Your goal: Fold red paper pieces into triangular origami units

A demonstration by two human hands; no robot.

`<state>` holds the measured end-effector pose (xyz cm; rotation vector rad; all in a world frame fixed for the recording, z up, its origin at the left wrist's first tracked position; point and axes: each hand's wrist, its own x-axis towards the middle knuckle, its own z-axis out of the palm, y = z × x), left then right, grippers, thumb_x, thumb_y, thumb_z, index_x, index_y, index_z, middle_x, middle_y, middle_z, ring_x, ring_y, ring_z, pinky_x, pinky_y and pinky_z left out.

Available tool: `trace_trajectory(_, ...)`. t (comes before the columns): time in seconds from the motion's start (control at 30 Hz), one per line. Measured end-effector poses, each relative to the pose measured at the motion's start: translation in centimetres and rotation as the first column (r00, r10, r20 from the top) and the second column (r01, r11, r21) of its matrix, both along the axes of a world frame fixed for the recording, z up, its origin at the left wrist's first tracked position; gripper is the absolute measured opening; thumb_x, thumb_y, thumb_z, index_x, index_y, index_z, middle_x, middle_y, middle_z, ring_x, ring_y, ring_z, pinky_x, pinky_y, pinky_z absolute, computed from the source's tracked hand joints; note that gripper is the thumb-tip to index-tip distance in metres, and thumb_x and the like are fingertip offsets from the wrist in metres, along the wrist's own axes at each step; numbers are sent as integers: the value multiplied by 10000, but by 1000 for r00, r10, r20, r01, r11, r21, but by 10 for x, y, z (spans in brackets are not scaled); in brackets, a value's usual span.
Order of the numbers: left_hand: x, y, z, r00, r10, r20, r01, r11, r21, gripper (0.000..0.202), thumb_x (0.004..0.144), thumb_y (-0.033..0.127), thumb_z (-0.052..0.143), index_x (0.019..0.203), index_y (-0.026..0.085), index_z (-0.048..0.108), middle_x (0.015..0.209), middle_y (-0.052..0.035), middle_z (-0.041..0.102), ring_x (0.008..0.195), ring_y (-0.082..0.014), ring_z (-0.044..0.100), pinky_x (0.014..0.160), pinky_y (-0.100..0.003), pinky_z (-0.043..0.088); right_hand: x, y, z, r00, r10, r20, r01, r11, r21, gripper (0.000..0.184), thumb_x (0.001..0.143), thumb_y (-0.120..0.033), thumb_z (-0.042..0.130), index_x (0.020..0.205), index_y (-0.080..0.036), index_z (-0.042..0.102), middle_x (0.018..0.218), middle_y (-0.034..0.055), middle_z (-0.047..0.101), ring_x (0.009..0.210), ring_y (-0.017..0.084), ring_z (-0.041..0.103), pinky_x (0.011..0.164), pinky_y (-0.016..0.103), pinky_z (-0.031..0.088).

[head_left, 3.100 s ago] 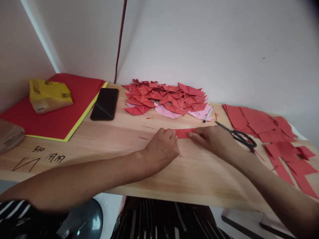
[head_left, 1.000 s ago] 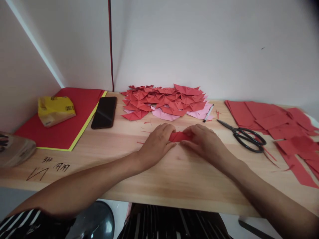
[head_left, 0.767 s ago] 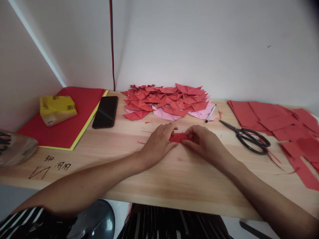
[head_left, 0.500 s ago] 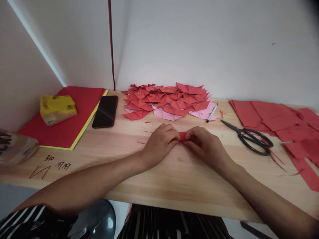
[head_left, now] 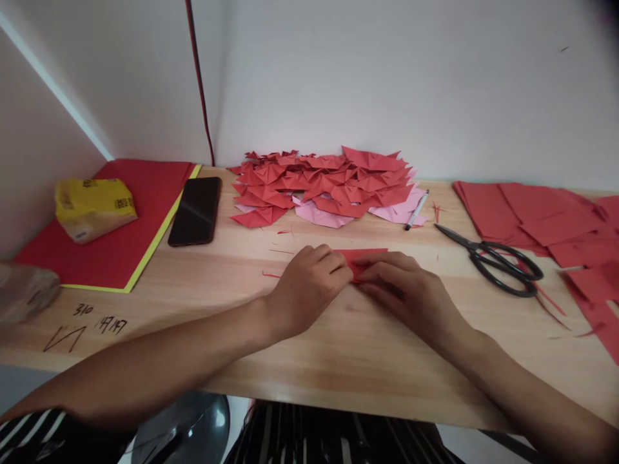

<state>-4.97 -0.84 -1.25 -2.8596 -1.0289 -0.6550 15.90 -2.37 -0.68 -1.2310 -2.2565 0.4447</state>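
Note:
Between my hands, low over the wooden table, is a small piece of red paper (head_left: pixel 363 253) with a straight far edge; much of it is covered by my fingers. My left hand (head_left: pixel 312 283) is closed in a pinch on the paper's left side. From the right, my right hand (head_left: pixel 411 287) presses its thumb and fingers together on the paper's near right part. Behind them lies a wide pile of folded red paper pieces (head_left: pixel 329 183), with pink ones (head_left: pixel 322 214) showing along its front.
Black-handled scissors (head_left: pixel 488 254) and a pen (head_left: pixel 416 209) lie to the right, before loose red sheets (head_left: pixel 546 212). On the left are a phone (head_left: pixel 195 211), a yellow wrapped packet (head_left: pixel 97 207) on a red sheet (head_left: pixel 145 193), and a blurred clear package (head_left: pixel 29 293). Thin red scraps are scattered about.
The red paper now shows a longer far edge beyond my fingers. My right hand's fingers have stretched forward over it, and my left hand has turned slightly. The whole view has shifted a little.

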Motion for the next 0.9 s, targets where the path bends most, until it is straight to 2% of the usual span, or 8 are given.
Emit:
trace_trajectory(0.23, -2, -3, 1, 1000, -20, 16, 21, 999, -44, 152, 924, 167, 519, 863, 162, 658, 894, -20, 651, 892, -171, 534, 773, -305, 445, 1, 1, 0, 998, -55, 29, 56, 998, -8, 69, 869, -228, 623, 813, -223, 663, 832, 24, 650, 779, 177, 583, 739, 339, 439)
trace_trajectory(0.5, -2, -6, 7, 998, -38, -58, 37, 999, -21, 138, 902, 144, 545, 861, 159, 675, 872, -22, 648, 880, -186, 541, 733, -318, 444, 1, 2, 0, 995, -87, 42, 90, 991, -94, 105, 883, -245, 599, 784, -218, 621, 781, 10, 619, 745, 170, 550, 727, 336, 398)
trace_trajectory(0.63, -2, -7, 10, 996, -49, -74, 47, 999, -23, 134, 901, 131, 540, 872, 150, 670, 876, -25, 650, 883, -188, 543, 726, -315, 447, -3, 1, 0, 987, -122, 103, 131, 988, -84, 128, 870, -243, 596, 747, -209, 584, 759, 12, 591, 730, 174, 530, 719, 342, 376)
trace_trajectory(0.9, -2, -8, 11, 995, -57, -82, 54, 998, -29, 150, 909, 116, 508, 863, 147, 647, 844, -33, 632, 844, -173, 532, 714, -312, 452, -6, 1, 0, 974, -117, 193, 129, 990, -52, 125, 866, -224, 569, 749, -202, 530, 736, 18, 556, 731, 188, 499, 689, 330, 339)
